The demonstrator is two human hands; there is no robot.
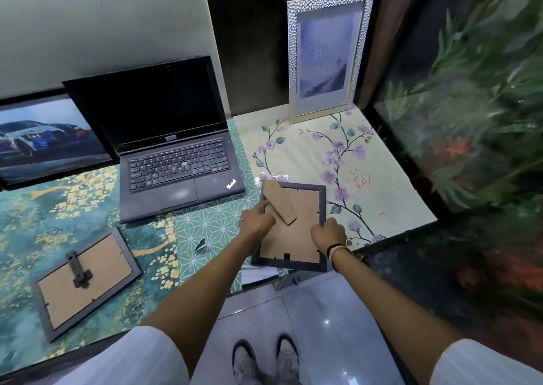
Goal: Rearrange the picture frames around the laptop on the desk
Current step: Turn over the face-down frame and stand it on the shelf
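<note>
An open black laptop [173,146] sits on the desk. Right of it I hold a small grey picture frame [293,237] back side up, its cardboard stand flap folded out. My left hand [257,223] grips its left edge with a finger on the flap. Its right edge is gripped by my right hand [327,233]. A second grey frame [85,281] lies back side up at the front left. A car picture in a black frame [50,140] leans behind the laptop's left. A tall silver-framed picture [326,61] stands at the back right.
The desk has a teal and gold mat [35,223], a green patterned strip [214,229] and a floral sheet [367,161]. A small dark clip [201,245] lies near the front edge. Green plants [476,114] crowd the right side. Tiled floor and my shoes show below.
</note>
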